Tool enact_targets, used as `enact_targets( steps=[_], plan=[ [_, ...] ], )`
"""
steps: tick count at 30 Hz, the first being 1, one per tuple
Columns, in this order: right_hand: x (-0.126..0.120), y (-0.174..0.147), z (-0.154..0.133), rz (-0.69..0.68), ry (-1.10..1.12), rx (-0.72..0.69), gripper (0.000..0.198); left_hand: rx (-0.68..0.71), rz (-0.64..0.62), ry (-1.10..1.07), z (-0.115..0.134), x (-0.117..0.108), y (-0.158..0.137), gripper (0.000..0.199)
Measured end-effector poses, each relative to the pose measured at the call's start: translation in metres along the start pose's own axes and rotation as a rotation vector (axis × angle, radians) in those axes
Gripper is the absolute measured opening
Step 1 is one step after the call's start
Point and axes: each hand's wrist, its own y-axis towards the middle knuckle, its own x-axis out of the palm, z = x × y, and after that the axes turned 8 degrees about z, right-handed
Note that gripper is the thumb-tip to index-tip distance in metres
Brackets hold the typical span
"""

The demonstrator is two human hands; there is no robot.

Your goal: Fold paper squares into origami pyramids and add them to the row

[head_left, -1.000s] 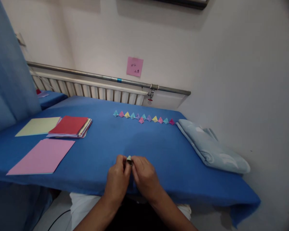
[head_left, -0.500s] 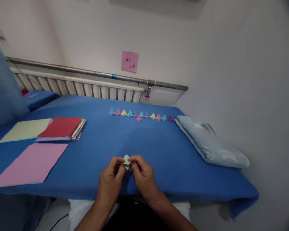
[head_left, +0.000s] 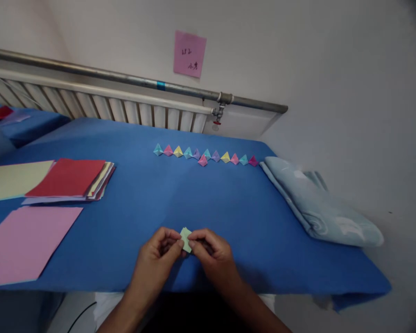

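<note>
A small folded piece of pale green paper (head_left: pixel 186 239) is pinched between my two hands, above the front part of the blue-covered table (head_left: pixel 152 199). My left hand (head_left: pixel 157 254) grips its left edge between thumb and fingers. On the right edge, my right hand (head_left: pixel 213 254) does the same. The fingers hide part of the paper's sides. Farther back lies a row of small folded paper pieces (head_left: pixel 225 157) in blue, pink, yellow and purple, with one pink piece (head_left: pixel 203 160) slightly in front of the row.
At left lie a stack of coloured paper topped with red (head_left: pixel 69 177), pale yellow sheets (head_left: pixel 17 178) and pink sheets (head_left: pixel 31 243). A folded light-blue blanket (head_left: pixel 319 203) rests at right. Behind the table run a radiator (head_left: pixel 118 108) and a metal pipe (head_left: pixel 125 81).
The green paper now looks flatter and narrower, its upper and lower flaps no longer spread apart. Both hands still pinch it. The camera view has tilted and come closer.
</note>
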Motion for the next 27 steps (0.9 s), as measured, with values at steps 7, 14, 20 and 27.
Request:
enact_targets(
  steps=[7, 14, 20, 27],
  plan=[
    [-0.009, 0.006, 0.007, -0.162, -0.303, -0.009, 0.014, 0.619, -0.119, 0.537, -0.013, -0.013, 0.001, 0.024],
    [-0.020, 0.006, 0.000, -0.353, -0.488, -0.020, 0.017, 0.887, -0.154, 0.724, -0.023, -0.003, -0.004, 0.027],
    [-0.035, 0.007, 0.003, -0.265, -0.467, -0.272, 0.023, 0.968, -0.159, 0.792, -0.025, -0.006, -0.004, 0.032],
    [-0.039, 0.006, 0.010, -0.479, -0.684, -0.417, 0.033, 1.001, -0.185, 0.885, -0.031, -0.009, -0.003, 0.034]
  ],
)
